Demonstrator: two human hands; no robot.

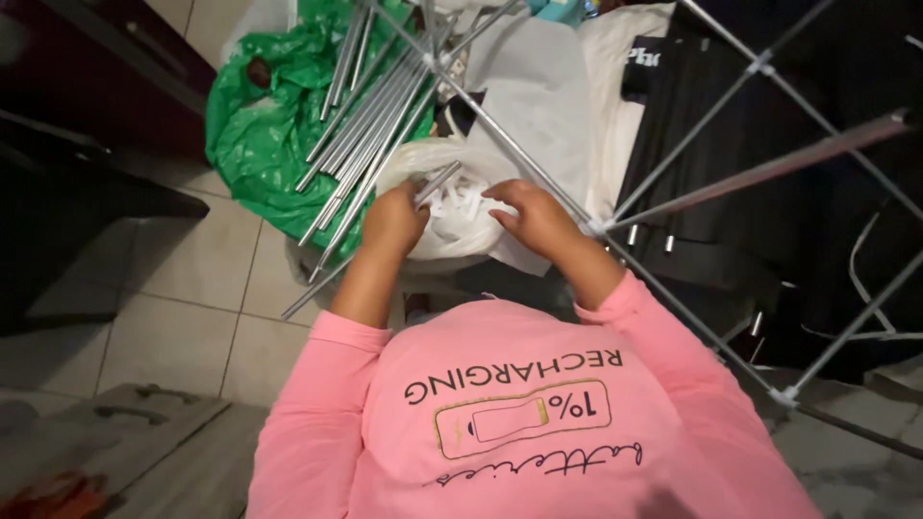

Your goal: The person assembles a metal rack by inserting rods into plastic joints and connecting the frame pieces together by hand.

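- The left hand (pixel 392 221), just left of the frame's centre, is curled around the near end of a short metal rod (pixel 436 184); the rod slants up and to the right out of the fist, so its free end points at the piece in the other hand.
- The right hand (pixel 536 216), just right of centre, pinches a small white plastic connector (pixel 460 202) between thumb and fingers. The connector sits between the two hands, in line with the rod's tip; whether the tip is already seated in it I cannot tell.
- Both hands work directly above a translucent white plastic bag (pixel 447 235) that bulges beneath them at mid-frame, close enough to serve as the store for more small parts, judging by the white pieces showing through it.
- A bundle of long metal rods (pixel 370 115) fans out over a green plastic bag (pixel 260 125) in the upper left, their ends within reach of the left hand.
- A partly built frame of joined rods (pixel 692 154) crosses the right half of the picture, its nearest joint touching the right wrist.
- Black fabric panels (pixel 817 192) lie under that frame at the upper right.
- Pale floor tiles (pixel 183 279) show at the left.
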